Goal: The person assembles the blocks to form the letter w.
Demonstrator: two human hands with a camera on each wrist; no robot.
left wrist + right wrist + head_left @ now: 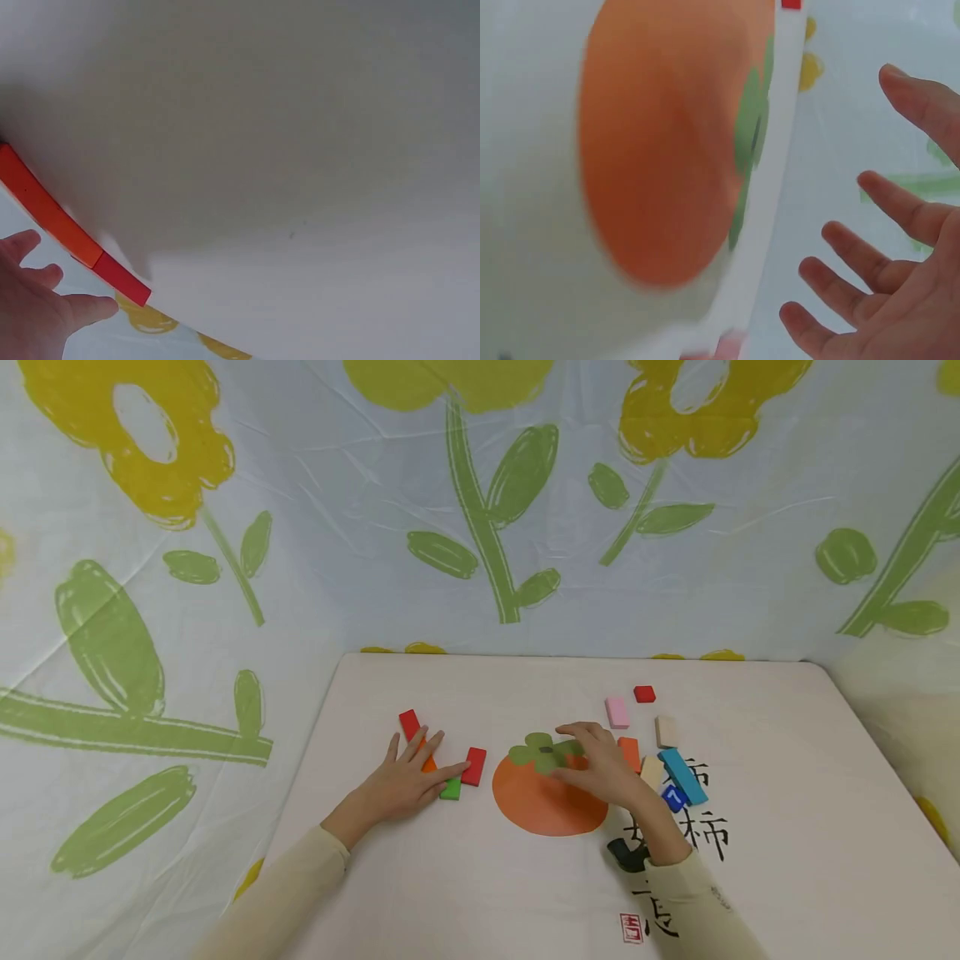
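Note:
My left hand (pixel 397 787) lies over a group of blocks on the left of the table, its fingers spread. Beside and under those fingers are a red block (pixel 408 722), an orange block (pixel 429 765) and a green block (pixel 451 790), partly covered by the hand. Close to the thumb lies another red block (pixel 475 767). The left wrist view shows the orange block (pixel 52 212) end to end with the red one (pixel 124 280). Above the printed persimmon (pixel 547 806), my right hand (pixel 606 767) hovers with parted fingers and holds nothing.
Right of the persimmon lie a pink block (pixel 617 712), a small red block (pixel 644 694), a beige block (pixel 665 732), an orange block (pixel 630 753), a cream block (pixel 652 772), a light blue block (pixel 684 776) and a dark blue numbered cube (pixel 674 798). A flowered cloth (pixel 337 527) hangs behind.

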